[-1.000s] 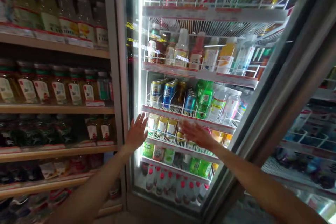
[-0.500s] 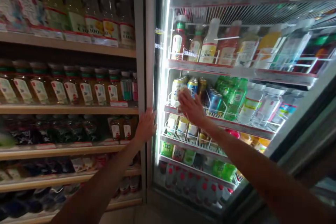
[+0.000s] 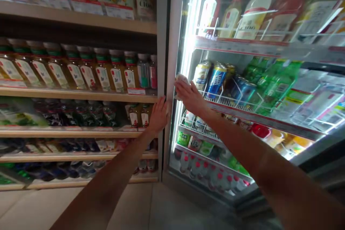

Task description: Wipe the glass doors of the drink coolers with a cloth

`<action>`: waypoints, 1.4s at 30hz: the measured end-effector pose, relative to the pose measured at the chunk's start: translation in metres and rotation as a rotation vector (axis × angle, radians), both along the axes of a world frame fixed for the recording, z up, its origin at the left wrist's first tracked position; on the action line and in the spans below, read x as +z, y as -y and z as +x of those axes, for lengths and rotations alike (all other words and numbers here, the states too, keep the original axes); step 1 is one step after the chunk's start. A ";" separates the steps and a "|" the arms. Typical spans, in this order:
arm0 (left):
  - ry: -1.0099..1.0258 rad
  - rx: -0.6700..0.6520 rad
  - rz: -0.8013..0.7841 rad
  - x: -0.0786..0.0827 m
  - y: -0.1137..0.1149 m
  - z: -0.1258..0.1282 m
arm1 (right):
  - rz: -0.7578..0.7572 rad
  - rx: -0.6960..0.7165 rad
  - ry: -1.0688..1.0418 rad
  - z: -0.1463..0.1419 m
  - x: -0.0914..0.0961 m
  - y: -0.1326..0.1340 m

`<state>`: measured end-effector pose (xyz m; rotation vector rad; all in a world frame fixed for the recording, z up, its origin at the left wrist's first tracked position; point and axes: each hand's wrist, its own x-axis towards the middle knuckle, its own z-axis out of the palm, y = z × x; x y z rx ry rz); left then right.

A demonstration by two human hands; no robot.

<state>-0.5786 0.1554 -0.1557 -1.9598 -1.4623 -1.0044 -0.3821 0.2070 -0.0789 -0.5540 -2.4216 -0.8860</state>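
We found right hand (image 3: 190, 97) clamping white cloth (image 3: 182, 78) under flattened fingers, at left edge of beverage cooler's glass door (image 3: 181, 54); left hand (image 3: 159, 115), fingers extended, lay against grey upright (image 3: 163, 43).

On my feed, both the left hand (image 3: 159, 116) and the right hand (image 3: 192, 97) are bare, with slender fingers (image 3: 182, 87). I see the left forearm (image 3: 115, 178) and right forearm (image 3: 248, 145) bare too, smooth-sided, broadening away from the hands; blur may be softening finer outlines.
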 end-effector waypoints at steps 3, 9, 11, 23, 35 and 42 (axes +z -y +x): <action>-0.009 0.031 -0.020 0.002 0.010 -0.004 | -0.023 0.065 0.118 0.013 -0.037 0.013; -0.020 0.111 -0.007 0.014 0.036 0.015 | -0.027 0.228 0.012 0.104 0.024 0.015; -0.029 0.101 0.030 0.023 0.037 0.041 | 0.024 0.138 -0.191 0.136 0.074 0.016; -0.124 0.012 0.209 0.067 0.039 0.205 | 0.239 -0.114 -0.184 0.306 0.123 0.059; -0.164 -0.054 0.240 0.097 0.022 0.239 | 0.364 -0.295 -0.193 0.362 0.146 0.071; -0.193 -0.073 0.210 0.092 0.017 0.226 | 0.360 -0.093 0.260 0.363 0.058 0.089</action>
